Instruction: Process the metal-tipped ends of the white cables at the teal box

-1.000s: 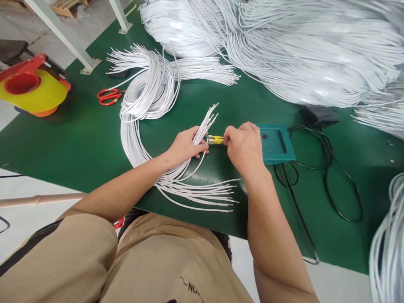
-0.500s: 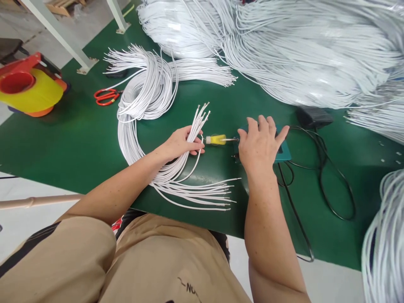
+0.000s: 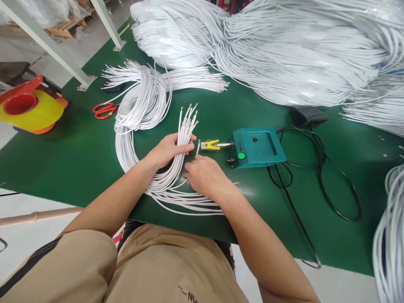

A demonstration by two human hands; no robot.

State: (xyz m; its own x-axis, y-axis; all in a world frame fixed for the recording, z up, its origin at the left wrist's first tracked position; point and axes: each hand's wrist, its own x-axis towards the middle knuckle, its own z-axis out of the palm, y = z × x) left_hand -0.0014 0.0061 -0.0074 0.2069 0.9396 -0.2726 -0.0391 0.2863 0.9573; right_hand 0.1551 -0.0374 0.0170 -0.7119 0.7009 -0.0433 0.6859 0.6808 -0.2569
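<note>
My left hand [image 3: 168, 149] is closed around a bundle of white wires [image 3: 186, 130], whose cut ends point up and away from me. Just right of it, my right hand [image 3: 206, 174] pinches a single white wire [image 3: 198, 148] near its end. That end stands close to the yellow clip-like tip [image 3: 212, 145] on a metal shaft; whether they touch I cannot tell. The shaft comes out of a teal box [image 3: 268, 158] with a lit green button [image 3: 241, 156]. Loose wires [image 3: 186, 202] from the same bundle lie under my right wrist.
A coil of white wires [image 3: 139, 111] lies behind my left hand, beside red-handled scissors [image 3: 105, 110]. Large heaps of wire [image 3: 299, 59] fill the back. Black cables [image 3: 322, 168] and a dark block [image 3: 307, 115] lie right. A yellow-and-red tape dispenser [image 3: 34, 109] stands far left.
My right hand has left the top of the teal box and moved left to a single wire. My left hand, still on the bundle, has shifted slightly left of the yellow tip.
</note>
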